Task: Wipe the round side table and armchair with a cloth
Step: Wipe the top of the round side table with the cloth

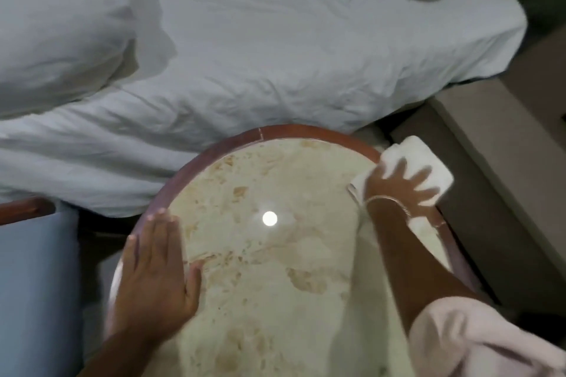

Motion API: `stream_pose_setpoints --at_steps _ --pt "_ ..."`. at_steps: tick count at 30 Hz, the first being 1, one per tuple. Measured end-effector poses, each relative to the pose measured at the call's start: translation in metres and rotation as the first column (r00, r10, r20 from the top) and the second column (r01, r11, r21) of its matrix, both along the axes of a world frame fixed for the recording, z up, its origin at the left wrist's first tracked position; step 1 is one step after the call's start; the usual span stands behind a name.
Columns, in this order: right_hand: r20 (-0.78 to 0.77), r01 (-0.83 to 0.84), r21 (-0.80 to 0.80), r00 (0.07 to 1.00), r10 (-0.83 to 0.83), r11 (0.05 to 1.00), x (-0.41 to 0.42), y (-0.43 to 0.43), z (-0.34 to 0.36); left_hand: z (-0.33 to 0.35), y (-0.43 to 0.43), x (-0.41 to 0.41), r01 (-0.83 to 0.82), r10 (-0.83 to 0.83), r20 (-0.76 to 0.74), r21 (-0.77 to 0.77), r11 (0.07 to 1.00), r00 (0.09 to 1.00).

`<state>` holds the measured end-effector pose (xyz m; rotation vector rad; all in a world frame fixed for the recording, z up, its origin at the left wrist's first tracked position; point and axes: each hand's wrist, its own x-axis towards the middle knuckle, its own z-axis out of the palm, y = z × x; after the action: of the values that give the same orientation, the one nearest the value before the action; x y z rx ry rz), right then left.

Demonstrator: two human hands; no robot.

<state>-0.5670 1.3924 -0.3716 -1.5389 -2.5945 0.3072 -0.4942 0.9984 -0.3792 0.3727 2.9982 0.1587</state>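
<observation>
The round side table has a cream marble top and a reddish wooden rim. My right hand lies flat with fingers spread on a folded white cloth, pressing it onto the table's far right rim. My left hand rests flat on the table's left edge, fingers together, holding nothing. At the left edge of the view stands the armchair, with a blue cushion and a wooden arm.
A bed with a rumpled white duvet and pillows lies right behind the table. A beige low unit stands to the right. A ceiling light reflects as a bright spot on the marble.
</observation>
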Motion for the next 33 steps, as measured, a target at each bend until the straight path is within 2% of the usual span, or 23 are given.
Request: stream_pose_setpoints --at_steps 1,3,4,6,8,10,11,12,13,14,15,16,17,18,20,23,24,26,27,28,29,32,33 --pt "0.004 -0.020 -0.030 1.000 0.020 0.999 -0.001 -0.018 0.002 0.001 0.003 -0.001 0.002 -0.001 0.007 -0.011 1.000 1.000" --pt "0.006 -0.324 -0.041 0.946 0.325 0.945 -0.004 -0.080 0.001 0.000 0.006 0.000 -0.005 0.005 0.015 0.005 1.000 1.000" --pt "0.003 -0.522 0.021 0.853 0.522 0.852 0.003 -0.118 -0.003 -0.001 0.005 0.000 -0.005 0.004 0.010 0.014 1.000 1.000" --pt "0.013 -0.813 0.111 0.577 0.817 0.572 0.048 -0.177 -0.011 -0.001 0.002 0.000 0.007 -0.008 0.004 0.033 0.999 1.000" --pt "0.005 -0.930 0.109 0.354 0.935 0.352 0.124 -0.191 -0.013 -0.001 0.000 0.002 0.045 -0.044 -0.004 0.041 0.998 0.999" --pt "0.012 -0.982 0.102 0.159 0.987 0.157 0.181 -0.153 -0.008 -0.001 0.000 0.003 0.062 -0.062 -0.009 0.032 0.998 0.998" --pt "0.061 -0.983 0.130 0.142 0.988 0.133 0.192 -0.121 -0.003 -0.001 0.000 0.002 0.073 -0.073 -0.004 0.027 0.997 0.997" --pt "0.138 -0.969 0.136 0.224 0.965 0.206 0.196 -0.088 0.004 -0.001 0.000 0.003 0.090 -0.090 0.007 0.032 0.995 0.996" --pt "0.202 -0.912 0.119 0.410 0.889 0.394 0.194 -0.057 0.011 0.000 0.000 0.003 0.105 -0.106 0.016 0.044 0.993 0.994" --pt "0.216 -0.742 0.099 0.667 0.713 0.663 0.188 -0.029 0.017 0.002 0.000 0.004 0.117 -0.118 0.022 0.056 0.992 0.993" --pt "0.182 -0.473 0.107 0.874 0.450 0.874 0.185 -0.008 0.022 0.004 0.002 0.005 0.132 -0.135 0.030 0.071 0.989 0.990" --pt "0.116 -0.203 0.092 0.975 0.192 0.975 0.186 0.003 0.023 0.005 0.004 0.008 0.155 -0.158 0.038 0.086 0.984 0.987" --pt "0.057 -0.020 0.058 0.998 0.017 0.998 0.191 0.000 0.022 0.004 0.003 0.009 0.179 -0.184 0.041 0.096 0.979 0.982" --pt "0.036 0.045 0.048 0.998 -0.046 0.998 0.199 -0.015 0.019 0.002 0.003 0.009 0.207 -0.211 0.037 0.103 0.973 0.977" --pt "0.087 -0.031 0.096 0.996 0.023 0.995 0.228 -0.071 0.008 0.000 0.002 0.008 0.254 -0.259 0.027 0.115 0.960 0.965" --pt "0.069 -0.404 0.087 0.914 0.399 0.911 0.280 -0.197 0.001 0.003 0.000 0.016 0.303 -0.311 0.056 0.124 0.945 0.949" --pt "0.048 -0.558 0.067 0.830 0.556 0.827 0.295 -0.243 -0.002 0.004 -0.007 0.020 0.339 -0.349 0.070 0.128 0.932 0.934" --pt "0.043 -0.807 0.022 0.591 0.806 0.590 0.297 -0.307 -0.006 0.008 -0.031 0.025 0.402 -0.411 0.099 0.101 0.910 0.906" --pt "0.033 -0.878 0.011 0.479 0.877 0.479 0.282 -0.324 -0.004 0.013 -0.051 0.027 0.391 -0.400 0.126 0.091 0.916 0.908" --pt "0.040 -0.907 0.048 0.419 0.907 0.418 0.261 -0.332 -0.003 0.020 -0.078 0.028 0.345 -0.354 0.147 0.085 0.935 0.923" --pt "0.071 -0.913 0.076 0.406 0.911 0.401 0.235 -0.335 0.002 0.030 -0.109 0.031 0.271 -0.280 0.152 0.080 0.959 0.948" --pt "0.137 -0.862 0.011 0.503 0.854 0.506 0.151 -0.348 0.026 0.076 -0.216 0.055 -0.013 0.004 0.130 0.069 0.998 0.991" --pt "0.150 -0.860 -0.032 0.500 0.853 0.510 0.128 -0.358 0.034 0.096 -0.248 0.070 -0.096 0.088 0.136 0.058 0.994 0.987"
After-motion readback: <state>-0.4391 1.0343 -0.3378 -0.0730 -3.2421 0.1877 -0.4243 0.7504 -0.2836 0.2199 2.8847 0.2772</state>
